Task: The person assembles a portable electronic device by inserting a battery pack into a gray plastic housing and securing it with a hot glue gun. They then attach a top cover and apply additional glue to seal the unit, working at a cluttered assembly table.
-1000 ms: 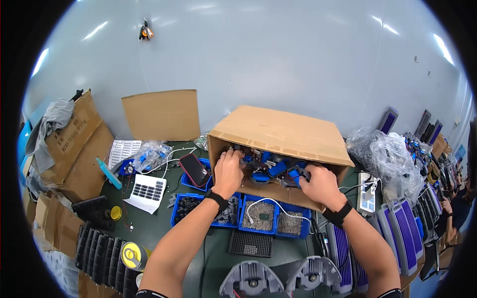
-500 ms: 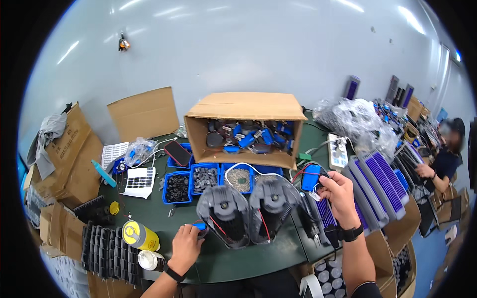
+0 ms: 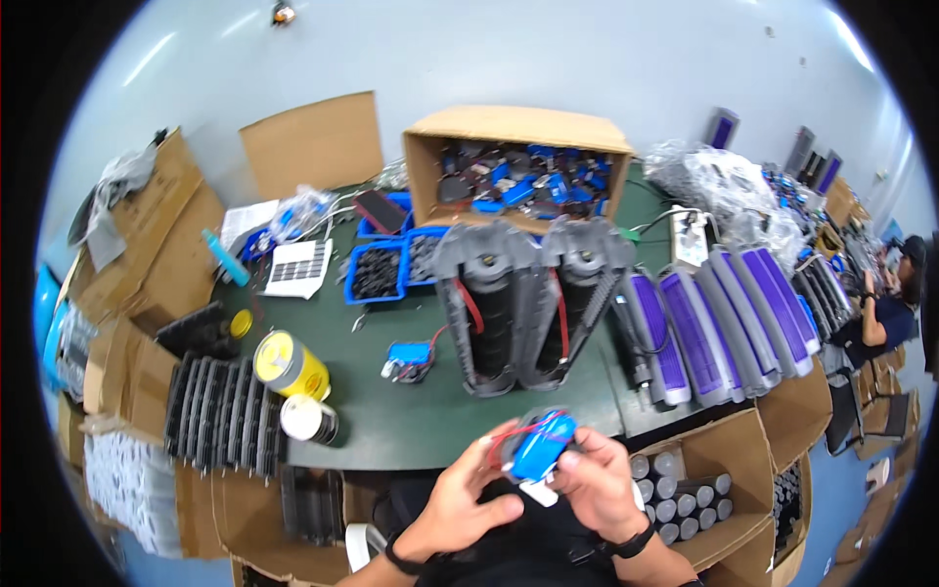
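Observation:
Near the table's front edge, my right hand (image 3: 599, 484) pinches a blue battery pack (image 3: 544, 446) with thumb and fingers. Red wires and a dark round part hang onto the pack, and a white connector (image 3: 539, 492) sticks out below it. My left hand (image 3: 468, 499) grips the pack's other side, fingers curled behind by the red wires, thumb apart. Another blue battery pack (image 3: 409, 353) lies on the table, with a red wire running toward the left of two upright dark grey housings (image 3: 486, 303). The second housing (image 3: 577, 303) stands beside it; red strips show inside both.
Behind the housings, a cardboard box (image 3: 518, 124) holds blue packs and dark parts. Blue bins (image 3: 375, 295) of small black parts stand left of it. A yellow container (image 3: 291, 365), a white-lidded jar (image 3: 309, 421) and ribbed black parts (image 3: 223, 413) are left. Purple-grey panels (image 3: 699, 338) lie right.
My right hand has brought a blue pack from the right down to the front middle. My left hand has let go of the other pack and joined it. The view has tilted down.

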Available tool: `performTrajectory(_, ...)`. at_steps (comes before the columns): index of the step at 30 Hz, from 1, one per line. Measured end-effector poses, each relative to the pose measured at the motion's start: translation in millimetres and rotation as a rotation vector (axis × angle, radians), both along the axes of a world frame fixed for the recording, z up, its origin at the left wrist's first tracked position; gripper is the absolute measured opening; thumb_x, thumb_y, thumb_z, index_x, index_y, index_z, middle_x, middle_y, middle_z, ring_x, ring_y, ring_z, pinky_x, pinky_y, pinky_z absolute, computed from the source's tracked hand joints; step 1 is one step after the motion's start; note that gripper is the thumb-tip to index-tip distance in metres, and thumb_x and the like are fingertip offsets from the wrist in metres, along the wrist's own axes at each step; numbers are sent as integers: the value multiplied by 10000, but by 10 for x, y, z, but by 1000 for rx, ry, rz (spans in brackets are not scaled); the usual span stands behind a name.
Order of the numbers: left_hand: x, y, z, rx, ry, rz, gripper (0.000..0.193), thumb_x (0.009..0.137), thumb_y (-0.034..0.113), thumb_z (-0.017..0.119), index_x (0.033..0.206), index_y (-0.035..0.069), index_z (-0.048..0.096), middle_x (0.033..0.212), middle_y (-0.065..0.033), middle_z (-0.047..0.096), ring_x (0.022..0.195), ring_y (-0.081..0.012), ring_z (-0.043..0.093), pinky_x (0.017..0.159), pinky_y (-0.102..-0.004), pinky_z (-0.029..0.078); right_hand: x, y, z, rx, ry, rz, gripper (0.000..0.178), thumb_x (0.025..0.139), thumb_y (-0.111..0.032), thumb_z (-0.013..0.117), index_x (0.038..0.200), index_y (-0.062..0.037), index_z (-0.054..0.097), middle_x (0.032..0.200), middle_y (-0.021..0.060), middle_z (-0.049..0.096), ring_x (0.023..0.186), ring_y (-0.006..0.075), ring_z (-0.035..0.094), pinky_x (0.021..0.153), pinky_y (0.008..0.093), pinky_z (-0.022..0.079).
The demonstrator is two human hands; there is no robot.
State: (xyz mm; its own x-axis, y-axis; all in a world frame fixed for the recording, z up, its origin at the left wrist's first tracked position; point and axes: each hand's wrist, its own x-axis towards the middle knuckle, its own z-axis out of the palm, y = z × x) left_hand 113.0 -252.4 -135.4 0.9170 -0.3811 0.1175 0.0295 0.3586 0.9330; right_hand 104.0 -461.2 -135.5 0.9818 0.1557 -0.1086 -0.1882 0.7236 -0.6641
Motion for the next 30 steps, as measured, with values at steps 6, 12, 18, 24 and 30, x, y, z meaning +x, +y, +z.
performTrajectory(6, 153, 190, 93, -133, 279, -211, 1008, 990, 734, 534, 1612, -40, 364, 1492, -264, 569, 1319, -307, 612, 1110, -423, 493, -121, 400, -45, -205, -111, 191, 310, 1024, 15, 656, 1312, 117, 605, 1156, 184, 719, 974, 248, 757, 855, 393, 668)
performTrajectory(12, 242, 302, 16, -142, 419, -220, 694, 1174, 488, 230, 1458, -47, 569, 1505, -149, 600, 1244, -233, 660, 1050, -375, 563, -45, 388, -144, -173, -34, 273, 338, 1031, -12, 660, 1340, 111, 600, 1156, 172, 725, 976, 234, 756, 866, 383, 661)
performTrajectory(18, 295, 264, 71, -105, 558, -236, 797, 1145, 559, 194, 1491, -76, 528, 1457, -232, 619, 1314, -303, 628, 1103, -413, 522, 38, 392, -222, -6, 75, 302, 334, 1035, -38, 665, 1340, 91, 620, 1163, 151, 728, 990, 202, 747, 866, 357, 652)
performTrajectory(24, 346, 280, -91, 125, 278, -99, 803, 1148, 546, 179, 1417, -97, 577, 1377, -242, 661, 1227, -300, 679, 1041, -405, 578, 144, 318, -254, -686, -149, 274, 439, 904, -195, 880, 1226, 46, 705, 944, 57, 763, 755, 119, 706, 661, 264, 566)
performTrajectory(30, 299, 237, -37, 81, 499, -112, 745, 1156, 523, 221, 1357, -73, 620, 1128, -185, 735, 974, -238, 755, 786, -343, 646, 395, 319, 166, -1259, -742, -299, 344, 730, -139, 941, 1032, -48, 805, 950, 98, 728, 822, 227, 708, 701, 314, 564)
